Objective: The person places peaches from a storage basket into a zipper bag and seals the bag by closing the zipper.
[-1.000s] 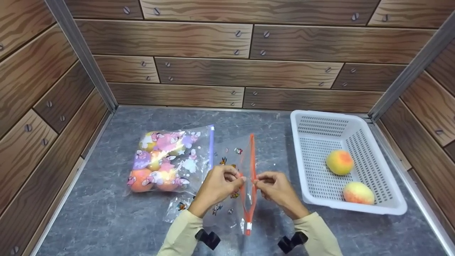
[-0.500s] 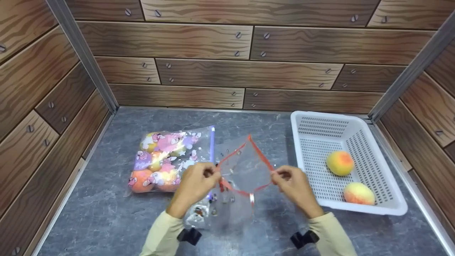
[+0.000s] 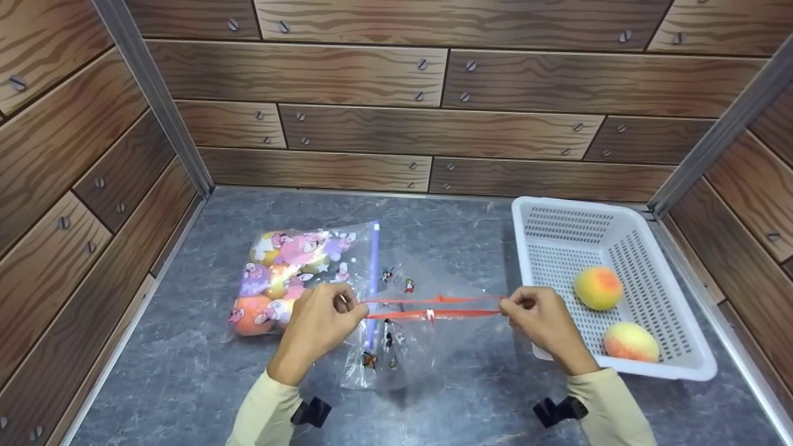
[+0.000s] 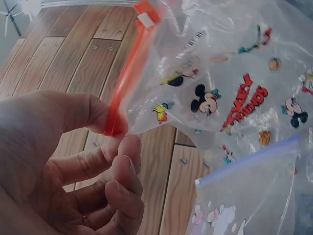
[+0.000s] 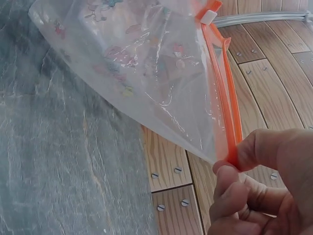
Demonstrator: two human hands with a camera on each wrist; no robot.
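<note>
While left hand (image 3: 319, 322) pinches bag (image 4: 220, 73), red "FRIENDS" lettering (image 4: 248, 104)

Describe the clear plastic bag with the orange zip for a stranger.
Over the grey marbled tabletop, look left of the white perforated plastic basket. The person's left hand and right hand pinch the mouth of a clear cartoon-printed plastic bag. Its orange zip sets it apart from the nearby purple-zipped plastic bag.

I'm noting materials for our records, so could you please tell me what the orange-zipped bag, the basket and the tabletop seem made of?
Orange-zipped bag: apparently thin, translucent plastic film, judging by its creases and glossy highlights.
Basket: probably moulded plastic, smooth and white, with regular slots.
Tabletop: grey with marble-like veins; stone or printed laminate, I cannot tell.
</note>
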